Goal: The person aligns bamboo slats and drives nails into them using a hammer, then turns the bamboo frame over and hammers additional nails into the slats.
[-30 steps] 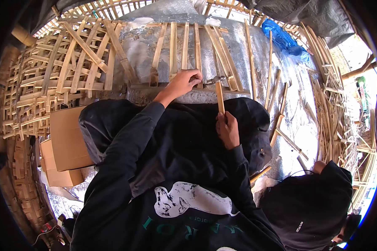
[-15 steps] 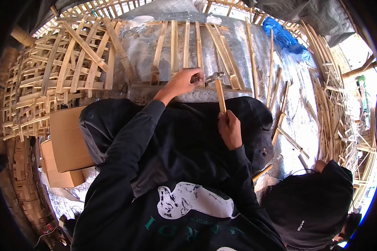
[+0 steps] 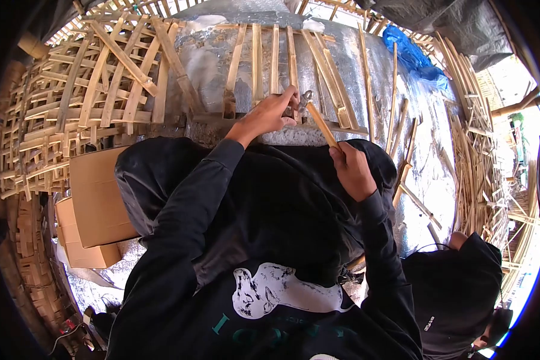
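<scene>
The small hammer with a grey head and straight tan handle combines lightly shining metal at the head with smooth-looking wood along the handle. The long, straight tan slats look like split bamboo with a faint sheen. The coarse tan bamboo lattice is rough. The wrinkled silver sheeting gleams like foil; the crumpled blue sheet resembles glossy plastic. The angular brown box is matt cardboard, the black long-sleeved sweatshirt matt cloth.

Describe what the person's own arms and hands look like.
The left sleeve and right sleeve are long and black, with no visible markings, ending in cuffs at the wrists. The left hand and right hand are bare, with no gloves visible.
</scene>
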### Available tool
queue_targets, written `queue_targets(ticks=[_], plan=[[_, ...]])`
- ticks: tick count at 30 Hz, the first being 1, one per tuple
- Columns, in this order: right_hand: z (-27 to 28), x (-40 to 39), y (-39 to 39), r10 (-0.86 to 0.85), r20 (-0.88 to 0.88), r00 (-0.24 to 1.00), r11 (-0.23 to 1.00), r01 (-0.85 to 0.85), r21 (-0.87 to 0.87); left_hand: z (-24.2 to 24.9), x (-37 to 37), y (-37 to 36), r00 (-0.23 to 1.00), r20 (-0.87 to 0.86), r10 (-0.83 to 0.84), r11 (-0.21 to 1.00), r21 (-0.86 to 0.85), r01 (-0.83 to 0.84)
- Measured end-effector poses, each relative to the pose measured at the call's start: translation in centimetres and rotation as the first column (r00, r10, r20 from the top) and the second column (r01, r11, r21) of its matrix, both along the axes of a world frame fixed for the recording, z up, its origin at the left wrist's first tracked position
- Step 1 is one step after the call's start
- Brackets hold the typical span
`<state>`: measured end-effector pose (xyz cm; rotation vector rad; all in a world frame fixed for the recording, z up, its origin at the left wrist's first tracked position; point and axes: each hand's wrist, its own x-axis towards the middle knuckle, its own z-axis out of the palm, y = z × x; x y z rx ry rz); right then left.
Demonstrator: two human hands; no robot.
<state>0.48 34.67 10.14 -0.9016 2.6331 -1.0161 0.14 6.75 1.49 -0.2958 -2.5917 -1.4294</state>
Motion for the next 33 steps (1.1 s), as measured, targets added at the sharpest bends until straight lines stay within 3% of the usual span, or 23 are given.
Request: queue_targets(ticks=[4, 13, 16, 18, 21, 24, 26, 30, 33], plan=[[1.3, -0.1, -0.4, 0.033, -0.018, 0.999, 0.999, -0.032, 0.028, -0.7, -0.2, -0.2, 1.000, -0.016, 0.023, 0.998, -0.057, -0.023], [2.1, -0.5, -0.2, 0.034, -0.010, 0.999, 0.998, -0.034, 0.047, -1.7, -0.8, -0.2, 0.999, -0.035, -0.028, 0.993, 0.117, 0.032], [1.4, -0.7, -0.2, 0.025, -0.006, 1.000, 0.999, -0.025, 0.048, -1.5, -0.7, -0.3, 0.986, -0.162, -0.036, 0.994, 0.094, 0.052], [1.4, -1.0, 0.0, 0.043, -0.012, 0.999, 0.998, -0.042, 0.055, -1.2, -0.5, -0.1, 0.999, -0.020, 0.025, 0.998, 0.060, -0.024], [2.2, -1.3, -0.1, 0.081, 0.039, 0.996, 0.985, -0.086, 0.148, -1.4, -0.6, -0.2, 1.000, -0.006, 0.029, 1.000, -0.009, -0.029], [1.9, -0.8, -0.2, -0.010, 0.102, 0.995, 0.999, 0.005, 0.049, -2.0, -0.9, -0.6, 0.993, -0.094, -0.067, 0.992, 0.102, 0.077], [0.2, -1.0, 0.1, 0.022, -0.013, 1.000, 0.999, -0.023, -0.026, -1.9, -0.9, -0.4, 0.998, -0.036, -0.048, 0.997, 0.059, 0.050], [0.3, -1.7, 0.6, 0.055, 0.077, 0.996, 0.997, -0.058, 0.044, -1.5, -0.5, 0.2, 1.000, 0.018, 0.021, 0.998, -0.055, -0.019], [0.5, -0.5, 0.0, -0.017, 0.072, 0.997, 1.000, 0.017, -0.011, -1.0, -0.1, 0.2, 0.999, 0.023, -0.022, 0.999, 0.025, 0.021]])
